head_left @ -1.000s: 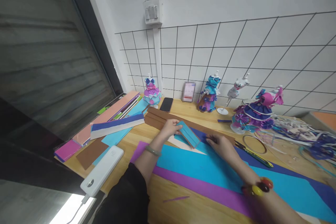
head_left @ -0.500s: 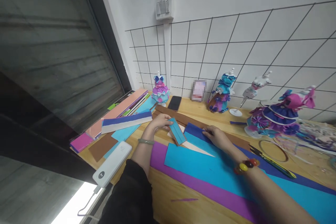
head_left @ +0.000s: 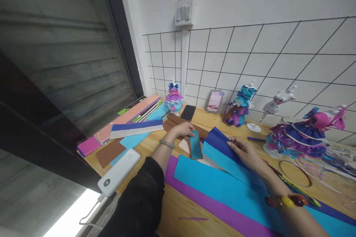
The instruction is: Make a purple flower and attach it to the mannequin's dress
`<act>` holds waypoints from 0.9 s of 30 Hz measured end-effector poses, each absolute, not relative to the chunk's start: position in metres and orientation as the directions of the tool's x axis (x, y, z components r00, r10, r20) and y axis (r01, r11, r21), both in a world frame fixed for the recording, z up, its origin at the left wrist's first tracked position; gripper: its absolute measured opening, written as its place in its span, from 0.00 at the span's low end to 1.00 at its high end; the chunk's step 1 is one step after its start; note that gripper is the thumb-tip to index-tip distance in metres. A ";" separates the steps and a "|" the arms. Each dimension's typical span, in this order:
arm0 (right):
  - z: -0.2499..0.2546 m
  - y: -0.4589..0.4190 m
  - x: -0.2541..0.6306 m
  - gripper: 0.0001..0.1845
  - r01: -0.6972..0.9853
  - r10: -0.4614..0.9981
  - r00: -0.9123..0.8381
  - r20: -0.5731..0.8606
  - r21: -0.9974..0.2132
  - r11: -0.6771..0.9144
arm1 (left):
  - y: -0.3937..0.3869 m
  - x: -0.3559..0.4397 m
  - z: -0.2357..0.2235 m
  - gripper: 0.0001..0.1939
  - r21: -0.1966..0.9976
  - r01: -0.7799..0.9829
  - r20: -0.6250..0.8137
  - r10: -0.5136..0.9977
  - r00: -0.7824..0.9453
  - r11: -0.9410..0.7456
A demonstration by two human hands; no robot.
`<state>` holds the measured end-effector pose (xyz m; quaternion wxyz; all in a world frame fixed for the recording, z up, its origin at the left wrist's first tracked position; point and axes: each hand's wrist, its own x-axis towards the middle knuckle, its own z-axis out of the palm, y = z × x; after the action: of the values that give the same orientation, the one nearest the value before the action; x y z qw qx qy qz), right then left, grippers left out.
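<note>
My left hand (head_left: 184,130) pinches the top of a small blue strip with brown edges (head_left: 196,147), which hangs over the sheets. My right hand (head_left: 241,149) grips the edge of a dark blue paper sheet (head_left: 217,139) between thumb and fingers, and its left end is lifted. Under that sheet lies a light blue piece (head_left: 215,158). A larger light blue sheet (head_left: 200,177) is spread nearer to me on a purple sheet (head_left: 205,200). Pale paper (head_left: 210,162) shows between the blue pieces, and brown strips (head_left: 178,120) lie behind my left hand.
A white power bank (head_left: 119,172) with a cable lies at the left, near paper stacks (head_left: 136,113). A phone (head_left: 188,112) lies at the back. Small dressed mannequins (head_left: 174,100) stand along the wall. A yellow-and-black cutter (head_left: 300,190) lies by my right forearm.
My right hand has raised the dark blue sheet's edge and moved right. The small blue strip in my left hand has swung more upright. The camera view has shifted slightly.
</note>
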<state>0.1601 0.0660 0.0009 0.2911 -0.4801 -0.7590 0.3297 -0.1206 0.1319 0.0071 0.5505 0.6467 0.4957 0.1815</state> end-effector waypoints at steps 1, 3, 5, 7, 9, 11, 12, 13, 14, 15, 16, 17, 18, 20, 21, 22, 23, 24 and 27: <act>-0.001 0.069 0.158 0.21 0.552 0.920 -0.373 0.122 -0.767 0.325 | 0.132 -0.114 0.008 0.09 0.887 0.455 -0.308 0.829 0.467 0.074; -0.006 0.077 0.153 0.18 0.595 0.922 -0.370 0.115 -0.733 0.330 | 0.131 -0.102 0.010 0.06 0.877 0.481 -0.304 0.804 0.512 0.025; -0.014 0.086 0.148 0.16 0.648 0.930 -0.351 0.108 -0.689 0.325 | 0.131 -0.092 0.012 0.05 0.860 0.509 -0.294 0.792 0.535 -0.025; -0.022 0.093 0.145 0.13 0.699 0.937 -0.332 0.104 -0.641 0.319 | 0.132 -0.085 0.012 0.07 0.839 0.538 -0.272 0.797 0.540 -0.078; -0.029 0.098 0.144 0.11 0.740 0.941 -0.322 0.105 -0.592 0.319 | 0.135 -0.083 0.011 0.07 0.817 0.561 -0.241 0.807 0.539 -0.130; -0.032 0.100 0.144 0.11 0.774 0.942 -0.316 0.113 -0.544 0.325 | 0.138 -0.083 0.009 0.06 0.800 0.574 -0.209 0.816 0.538 -0.174; -0.033 0.100 0.144 0.11 0.788 0.941 -0.315 0.120 -0.519 0.330 | 0.139 -0.083 0.007 0.06 0.794 0.577 -0.194 0.820 0.539 -0.192; -0.034 0.099 0.144 0.11 0.802 0.940 -0.315 0.129 -0.495 0.336 | 0.139 -0.084 0.005 0.05 0.790 0.578 -0.180 0.823 0.539 -0.205; -0.034 0.098 0.144 0.12 0.814 0.939 -0.313 0.140 -0.470 0.342 | 0.140 -0.085 0.003 0.05 0.788 0.577 -0.168 0.826 0.538 -0.216; -0.034 0.097 0.143 0.13 0.826 0.938 -0.311 0.155 -0.445 0.348 | 0.140 -0.085 0.002 0.04 0.787 0.575 -0.157 0.830 0.535 -0.223; -0.033 0.095 0.142 0.14 0.837 0.936 -0.307 0.174 -0.419 0.353 | 0.140 -0.085 0.000 0.04 0.787 0.573 -0.146 0.835 0.530 -0.226; -0.032 0.093 0.141 0.16 0.847 0.933 -0.304 0.195 -0.393 0.358 | 0.140 -0.085 -0.002 0.06 0.789 0.571 -0.135 0.842 0.523 -0.228; -0.031 0.091 0.140 0.18 0.855 0.928 -0.303 0.218 -0.367 0.365 | 0.140 -0.084 -0.003 0.08 0.790 0.569 -0.123 0.851 0.511 -0.227; -0.029 0.084 0.135 0.20 0.860 0.910 -0.324 0.259 -0.319 0.397 | 0.139 -0.083 -0.004 0.15 0.792 0.569 -0.103 0.872 0.479 -0.219; -0.028 0.080 0.131 0.20 0.854 0.896 -0.352 0.271 -0.298 0.426 | 0.138 -0.084 -0.005 0.18 0.793 0.572 -0.097 0.883 0.459 -0.210; -0.027 0.075 0.128 0.20 0.841 0.877 -0.391 0.277 -0.279 0.463 | 0.138 -0.084 -0.004 0.21 0.792 0.576 -0.093 0.894 0.439 -0.200; -0.027 0.070 0.124 0.19 0.822 0.855 -0.438 0.277 -0.262 0.506 | 0.137 -0.085 -0.004 0.23 0.792 0.580 -0.091 0.903 0.419 -0.189; -0.027 0.066 0.120 0.18 0.799 0.831 -0.486 0.271 -0.248 0.548 | 0.137 -0.086 -0.003 0.24 0.792 0.584 -0.089 0.912 0.400 -0.178; -0.031 0.056 0.110 0.19 0.747 0.776 -0.580 0.248 -0.219 0.628 | 0.136 -0.093 -0.002 0.24 0.789 0.593 -0.067 0.936 0.346 -0.162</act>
<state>0.1103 0.0561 -0.0307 0.1614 -0.4289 -0.8877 0.0451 -0.0927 0.1358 -0.0019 0.3783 0.7278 0.5251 0.2267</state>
